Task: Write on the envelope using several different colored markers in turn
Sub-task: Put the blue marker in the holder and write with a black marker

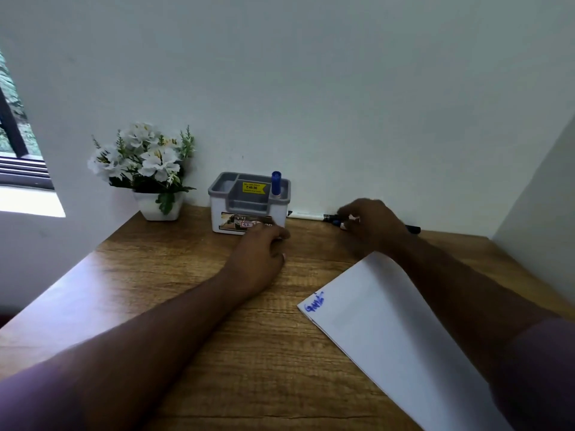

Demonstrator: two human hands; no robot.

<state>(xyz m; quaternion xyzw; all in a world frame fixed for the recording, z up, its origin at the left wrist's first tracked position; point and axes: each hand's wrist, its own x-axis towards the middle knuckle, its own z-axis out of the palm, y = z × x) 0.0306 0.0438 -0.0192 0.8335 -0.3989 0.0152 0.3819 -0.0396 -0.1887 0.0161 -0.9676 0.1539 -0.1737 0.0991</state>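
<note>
From the head view, your right hand (pixel 371 227) is far out at the back of the desk (pixel 193 290), curled over a cluster of markers (pixel 314 216) lying along the foot of the wall. Its grip looks closed down around the dark and blue barrels beneath the knuckles, but your fingers hide the contact, so I cannot tell whether one marker is actually pinched or the hand only rests on them. Your left hand (pixel 261 259) sits loosely curled, palm down, just in front of the organizer (pixel 249 203), holding nothing that shows. A blue marker (pixel 276 183) stands upright in the organizer's right rear slot.

The envelope (pixel 392 331) lies near you on the right, angled, with your right forearm crossing above its far corner. Blue writing (pixel 314 303) already sits at its left corner, so I judge this step to be picking the next colour.

To do it well, separate one marker from the group before you lift; roll it towards you off the wall so the others stay put. Check the cap colour as it comes clear, since you want something other than blue. Close on the barrel near its middle, leaving the cap end free for your left hand to pull. Raise your forearm as you draw back, so it does not drag the envelope's raised edge. Then bring your left hand across to pin the envelope flat.
</note>
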